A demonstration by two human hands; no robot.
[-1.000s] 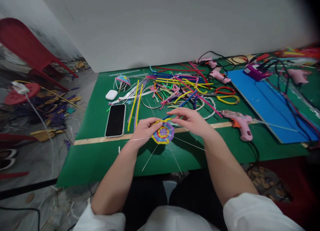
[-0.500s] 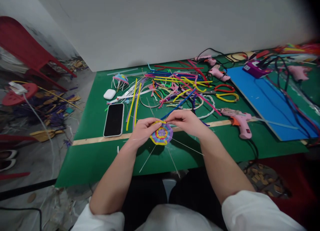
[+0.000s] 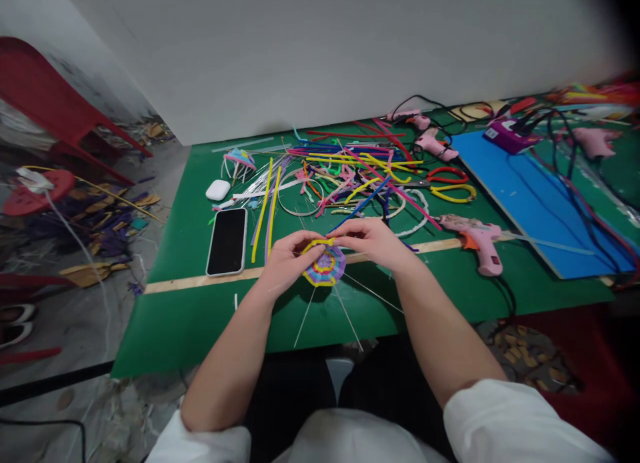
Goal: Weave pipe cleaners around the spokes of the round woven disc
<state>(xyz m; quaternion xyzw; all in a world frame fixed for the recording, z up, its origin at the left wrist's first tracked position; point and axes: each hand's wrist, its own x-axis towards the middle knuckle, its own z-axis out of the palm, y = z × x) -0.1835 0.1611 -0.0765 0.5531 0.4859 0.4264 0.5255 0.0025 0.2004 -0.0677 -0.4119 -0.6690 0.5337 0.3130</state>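
Between my hands is a small round weaving [image 3: 326,266] of purple, red, yellow and blue pipe cleaner, with thin wire spokes sticking out all round. My left hand [image 3: 290,257] pinches its left edge, thumb on top. At the upper edge, the fingers of my right hand [image 3: 365,239] are pressed together on the yellow pipe cleaner [image 3: 330,241] of the outer ring. Several spokes point down toward the table's front edge. A blue pipe cleaner [image 3: 361,204] lies just beyond my right fingers.
On the green table [image 3: 170,329] lie a phone [image 3: 227,241], a white earbud case [image 3: 219,190], heaped pipe cleaners [image 3: 350,163], scissors [image 3: 453,185] and a pink glue gun [image 3: 483,241]. A blue board [image 3: 520,209] and a purple power strip [image 3: 513,137] are at the right.
The weaving has turned slightly, its lower left spoke swinging rightward. My right fingers have moved a little left and lower along the yellow outer edge.
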